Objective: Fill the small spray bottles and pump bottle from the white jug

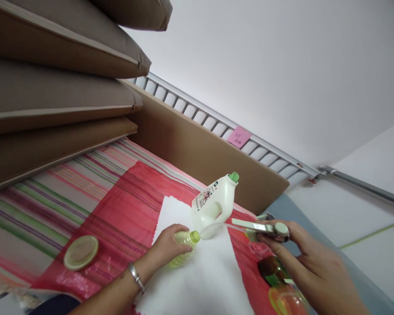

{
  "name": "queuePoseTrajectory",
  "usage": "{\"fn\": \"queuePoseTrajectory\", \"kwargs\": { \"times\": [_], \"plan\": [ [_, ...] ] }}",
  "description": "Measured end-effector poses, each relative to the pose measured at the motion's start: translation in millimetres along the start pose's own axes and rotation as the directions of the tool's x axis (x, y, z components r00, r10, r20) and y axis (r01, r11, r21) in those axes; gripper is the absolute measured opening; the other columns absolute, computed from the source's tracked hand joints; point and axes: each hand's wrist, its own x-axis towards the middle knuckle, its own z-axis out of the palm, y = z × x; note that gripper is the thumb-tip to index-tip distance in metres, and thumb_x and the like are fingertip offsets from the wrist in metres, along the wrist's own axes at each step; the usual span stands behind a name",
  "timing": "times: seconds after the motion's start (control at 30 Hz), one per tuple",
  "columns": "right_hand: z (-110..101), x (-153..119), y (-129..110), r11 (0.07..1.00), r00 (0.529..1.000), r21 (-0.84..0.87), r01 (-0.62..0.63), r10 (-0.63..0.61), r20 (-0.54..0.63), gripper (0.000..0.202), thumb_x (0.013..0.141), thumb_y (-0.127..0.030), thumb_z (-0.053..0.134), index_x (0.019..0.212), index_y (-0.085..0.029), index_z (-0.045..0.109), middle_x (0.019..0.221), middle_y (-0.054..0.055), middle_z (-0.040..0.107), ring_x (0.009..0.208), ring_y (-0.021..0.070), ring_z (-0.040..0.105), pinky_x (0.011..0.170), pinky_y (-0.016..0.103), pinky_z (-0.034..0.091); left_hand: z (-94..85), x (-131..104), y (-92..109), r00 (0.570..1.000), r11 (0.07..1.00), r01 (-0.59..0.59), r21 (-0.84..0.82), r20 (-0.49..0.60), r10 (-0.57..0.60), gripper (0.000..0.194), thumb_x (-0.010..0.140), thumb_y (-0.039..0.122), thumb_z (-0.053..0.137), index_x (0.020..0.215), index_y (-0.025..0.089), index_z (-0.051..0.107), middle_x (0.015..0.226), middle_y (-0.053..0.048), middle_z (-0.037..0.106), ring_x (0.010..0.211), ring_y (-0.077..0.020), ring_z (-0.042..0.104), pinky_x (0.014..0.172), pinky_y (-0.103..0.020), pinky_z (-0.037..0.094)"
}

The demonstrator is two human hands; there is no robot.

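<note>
Yellow-green plastic forms the ribbed bottle, uncapped above the white cloth; the left hand pinches it between thumb and fingers. The right hand grips a pale-handled utensil, its spoon-like end beside the open neck. No pouring shows; the bottle's fill is unclear.

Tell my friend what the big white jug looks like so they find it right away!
Look at the red cloth and find the white cloth lying on it. At its far end, near the brown board, is a white jug with a picture label. Unlike the see-through yellow-green bottle, it has a handle hole and a green top.
</note>
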Motion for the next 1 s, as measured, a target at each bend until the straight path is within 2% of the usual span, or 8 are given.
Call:
{"fn": "queuePoseTrajectory", "kwargs": {
  "times": [0.13, 0.3, 0.37, 0.47, 0.63, 1.0],
  "plan": [
    [21.0, 1.8, -4.5, 0.999, 0.992, 0.048, 0.011, -0.017, 0.127, 0.022, 0.083, -0.045, 0.047, 0.081, -0.026, 0.057, 0.069, -0.001, 0.064, 0.061, 0.0172, 0.058, 0.06, 0.027, 0.041, 0.4, 0.2, -0.8, 1.0, 1.0, -0.006, 0.004, 0.011, 0.006, 0.044, 0.053, 0.022, 0.073, 0.096, 0.017, 0.065, 0.102, -0.005, 0.066, 0.099, -0.024, 0.058, 0.088, -0.031, 0.043],
    [77.0, 7.0, -11.7, 0.998, 0.933, 0.05, -0.038, 0.018, 0.36, 0.012, 0.08, -0.036, 0.054, 0.079, -0.024, 0.055, 0.075, 0.0, 0.065, 0.069, 0.0182, 0.059, 0.062, 0.027, 0.04, 1.4, -0.6, -1.7, 1.0, 1.0, 0.0, -0.011, 0.008, 0.0, 0.046, 0.053, 0.02, 0.074, 0.098, 0.016, 0.064, 0.101, -0.006, 0.065, 0.095, -0.023, 0.059, 0.086, -0.031, 0.043],
    [96.5, 7.4, -14.5, 0.996, 0.916, 0.031, -0.078, 0.059, 0.398, 0.013, 0.079, -0.036, 0.053, 0.077, -0.024, 0.052, 0.073, -0.001, 0.064, 0.068, 0.0188, 0.058, 0.06, 0.027, 0.038, 1.8, -0.7, -2.5, 1.0, 1.0, -0.012, -0.019, 0.012, 0.012, 0.046, 0.053, 0.02, 0.074, 0.098, 0.016, 0.064, 0.101, -0.005, 0.066, 0.095, -0.0224, 0.059, 0.087, -0.031, 0.043],
    [114.1, 7.7, -17.1, 0.994, 0.918, 0.038, -0.106, 0.083, 0.387, 0.016, 0.079, -0.037, 0.051, 0.072, -0.023, 0.047, 0.068, -0.001, 0.061, 0.064, 0.0185, 0.056, 0.058, 0.026, 0.037, 2.4, 0.1, -4.6, 1.0, 0.999, -0.029, -0.019, 0.002, 0.029, 0.047, 0.053, 0.02, 0.075, 0.098, 0.017, 0.064, 0.102, -0.006, 0.065, 0.097, -0.022, 0.058, 0.088, -0.031, 0.042],
    [120.8, 11.1, -18.2, 0.988, 0.927, 0.087, -0.125, 0.085, 0.366, 0.018, 0.078, -0.036, 0.051, 0.069, -0.023, 0.043, 0.063, -0.003, 0.056, 0.06, 0.0171, 0.054, 0.056, 0.024, 0.035, 2.7, 0.9, -5.5, 1.0, 1.0, -0.021, 0.009, -0.016, 0.021, 0.047, 0.052, 0.022, 0.076, 0.098, 0.018, 0.063, 0.103, -0.005, 0.065, 0.099, -0.0225, 0.057, 0.089, -0.031, 0.041],
    [116.9, 19.7, -26.7, 0.979, 0.897, 0.091, -0.18, 0.126, 0.425, 0.024, 0.075, -0.031, 0.052, 0.06, -0.023, 0.036, 0.055, -0.003, 0.053, 0.053, 0.0148, 0.05, 0.05, 0.023, 0.031, 3.5, -0.4, -6.3, 0.999, 0.999, -0.033, 0.022, -0.015, 0.033, 0.045, 0.053, 0.019, 0.076, 0.097, 0.02, 0.064, 0.104, -0.004, 0.065, 0.1, -0.0222, 0.057, 0.091, -0.031, 0.041]
  ]
}}
